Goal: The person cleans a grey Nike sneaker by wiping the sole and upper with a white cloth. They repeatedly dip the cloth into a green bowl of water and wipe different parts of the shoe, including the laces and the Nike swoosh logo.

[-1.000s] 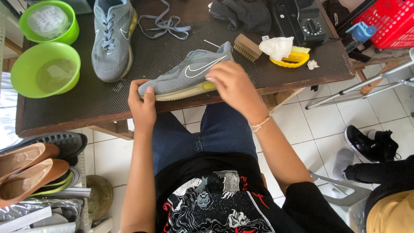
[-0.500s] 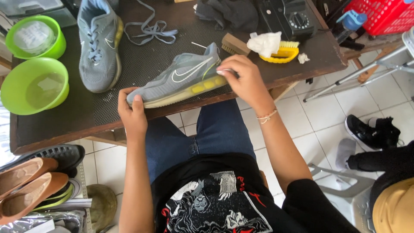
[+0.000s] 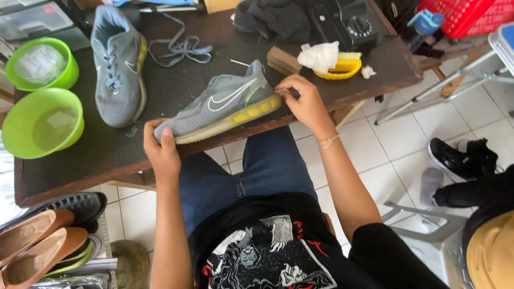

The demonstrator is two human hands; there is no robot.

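The grey shoe [image 3: 225,107] lies on its side along the near edge of the dark table [image 3: 69,171], toe toward 8 o'clock and heel toward 2 o'clock, with its yellowish sole facing the person. The left hand [image 3: 160,147] wraps the toe, thumb pressed on top and fingers curled underneath. The right hand [image 3: 305,101] sits at the heel, fingertips bunched in a pinch on the sole's rear edge; whether something small is held between them cannot be told.

The shoe looks light, with a soft mesh upper that would give under pressure and a firmer, springy sole. No laces are in its eyelets, so the upper is likely floppy. The toe and heel ends of the sole seem the firmest places to take hold.

Farther out at 10 o'clock, a second grey shoe [image 3: 118,64] stands upright, still laced, with a loose lace [image 3: 179,51] just beside it. Two green bowls [image 3: 43,123] sit at 9 o'clock. At 1 o'clock lie a yellow brush [image 3: 342,67] with a white cloth [image 3: 321,56] on it, and a wooden brush [image 3: 284,60].

The inside of the held shoe is hidden, as are the left fingers beneath the toe. The dark items at the table's far edge are cut off.
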